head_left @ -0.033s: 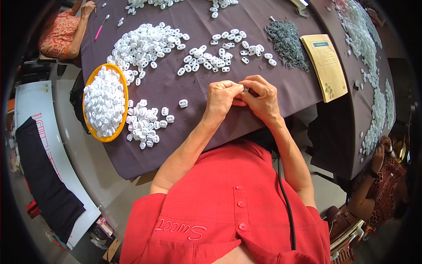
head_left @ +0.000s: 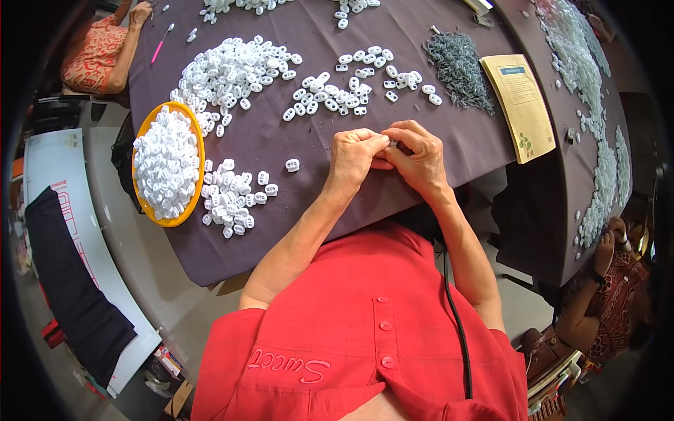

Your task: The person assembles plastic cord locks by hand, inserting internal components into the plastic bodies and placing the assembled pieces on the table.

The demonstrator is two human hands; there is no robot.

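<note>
My left hand [head_left: 351, 156] and my right hand [head_left: 420, 156] meet over the near part of the table, fingertips pinched together. Between them a small white plastic piece [head_left: 393, 143] shows only in part; the fingers hide the rest. Beyond my hands are scattered white two-hole plastic cord stoppers [head_left: 330, 95], some on their sides. To the left, more cord stoppers lie in a loose group [head_left: 230, 200], with a single one [head_left: 293, 165] nearer my left hand. A heap of thin grey pieces, like small springs [head_left: 460, 70], lies beyond my right hand.
At the table's left edge an orange-yellow basket [head_left: 199, 168] brims with white pieces, beside a large white heap [head_left: 232, 70]. A brown paper packet [head_left: 519, 105] lies at the right edge. A pink-handled stick [head_left: 160, 48] lies far left. Other people sit at left and right.
</note>
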